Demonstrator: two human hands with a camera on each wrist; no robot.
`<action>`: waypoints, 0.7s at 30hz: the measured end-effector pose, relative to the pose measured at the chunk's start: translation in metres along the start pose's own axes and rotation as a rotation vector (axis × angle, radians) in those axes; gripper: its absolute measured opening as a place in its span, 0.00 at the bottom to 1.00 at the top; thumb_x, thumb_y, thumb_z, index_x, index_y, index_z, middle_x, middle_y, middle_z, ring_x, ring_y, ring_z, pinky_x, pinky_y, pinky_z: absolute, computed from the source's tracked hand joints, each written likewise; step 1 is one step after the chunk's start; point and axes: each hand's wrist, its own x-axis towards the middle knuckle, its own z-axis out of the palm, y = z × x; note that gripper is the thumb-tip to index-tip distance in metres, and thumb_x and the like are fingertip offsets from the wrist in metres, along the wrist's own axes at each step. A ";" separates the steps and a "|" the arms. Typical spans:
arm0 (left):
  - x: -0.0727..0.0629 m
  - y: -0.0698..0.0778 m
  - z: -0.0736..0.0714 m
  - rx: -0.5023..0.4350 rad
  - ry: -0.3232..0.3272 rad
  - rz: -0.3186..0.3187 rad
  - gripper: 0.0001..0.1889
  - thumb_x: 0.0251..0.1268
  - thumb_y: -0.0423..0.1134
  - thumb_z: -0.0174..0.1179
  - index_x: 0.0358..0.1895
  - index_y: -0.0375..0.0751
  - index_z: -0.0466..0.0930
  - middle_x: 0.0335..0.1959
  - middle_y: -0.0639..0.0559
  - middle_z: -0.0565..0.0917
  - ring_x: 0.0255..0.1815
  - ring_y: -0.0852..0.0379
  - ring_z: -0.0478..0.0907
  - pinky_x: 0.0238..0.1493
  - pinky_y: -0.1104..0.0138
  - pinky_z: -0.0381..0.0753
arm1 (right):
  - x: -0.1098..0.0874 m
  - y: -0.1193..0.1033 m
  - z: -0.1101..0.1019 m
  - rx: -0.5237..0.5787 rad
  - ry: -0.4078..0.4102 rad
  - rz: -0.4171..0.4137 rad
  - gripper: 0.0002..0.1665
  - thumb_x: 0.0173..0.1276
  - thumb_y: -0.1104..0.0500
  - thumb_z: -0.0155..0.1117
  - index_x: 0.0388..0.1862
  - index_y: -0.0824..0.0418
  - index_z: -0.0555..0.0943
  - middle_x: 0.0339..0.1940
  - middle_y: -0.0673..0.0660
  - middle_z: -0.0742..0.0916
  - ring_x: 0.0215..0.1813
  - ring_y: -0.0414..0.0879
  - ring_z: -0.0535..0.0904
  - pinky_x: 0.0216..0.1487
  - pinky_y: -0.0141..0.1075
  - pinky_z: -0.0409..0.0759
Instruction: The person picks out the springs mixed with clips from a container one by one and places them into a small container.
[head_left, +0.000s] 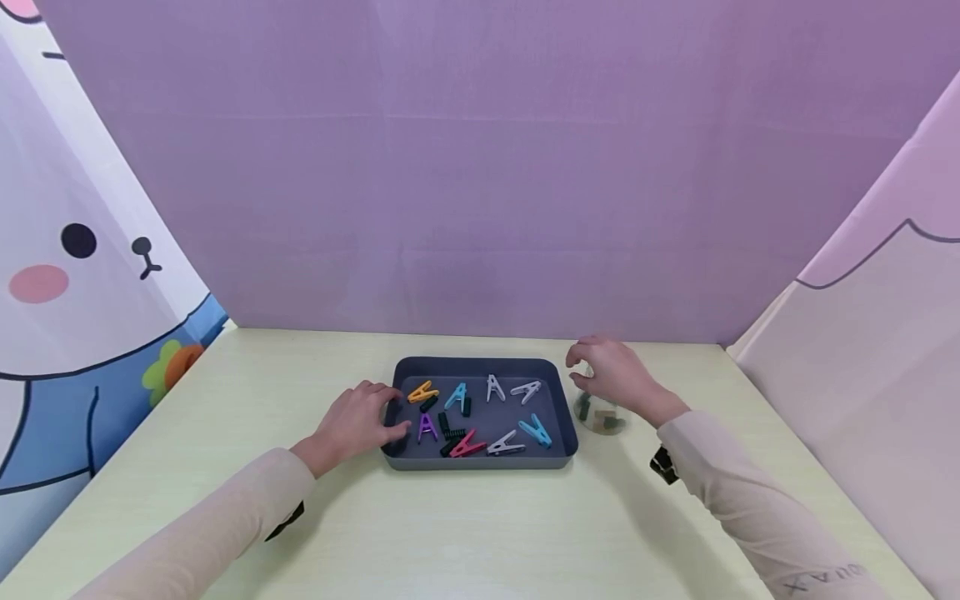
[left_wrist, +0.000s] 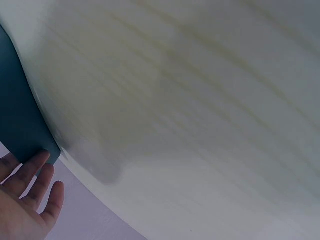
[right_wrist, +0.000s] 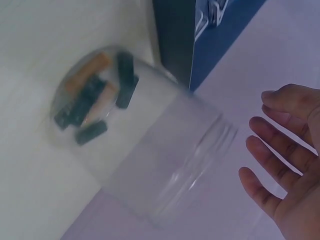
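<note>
My left hand (head_left: 360,419) is at the left edge of a dark grey tray (head_left: 480,462), its fingertips right at the wall, thumb and fingers apart. In the left wrist view, those fingers (left_wrist: 37,172) overlap the tray's corner. Several small plastic clips lie in the tray, among them an orange clip (head_left: 423,392), a purple clip (head_left: 427,426) and a red clip (head_left: 467,444). My right hand (head_left: 618,375) hovers by the mouth of a clear jar (right_wrist: 150,135), fingers bent loosely around nothing. Dark green blocks (right_wrist: 91,133) and orange-brown blocks (right_wrist: 89,72) lie at the jar's bottom.
The jar stands just right of the tray on a pale wooden table (head_left: 480,533). Small black pieces (head_left: 450,425) lie among the clips. A purple cloth (head_left: 480,167) hangs behind the table, with printed cloth (head_left: 97,208) at the left.
</note>
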 end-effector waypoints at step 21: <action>-0.001 0.000 0.001 0.001 0.009 0.001 0.29 0.48 0.60 0.61 0.48 0.42 0.79 0.46 0.44 0.82 0.45 0.48 0.76 0.44 0.54 0.78 | 0.018 -0.054 0.042 -0.043 -0.106 -0.148 0.11 0.53 0.59 0.68 0.37 0.56 0.82 0.36 0.49 0.84 0.39 0.44 0.76 0.41 0.39 0.77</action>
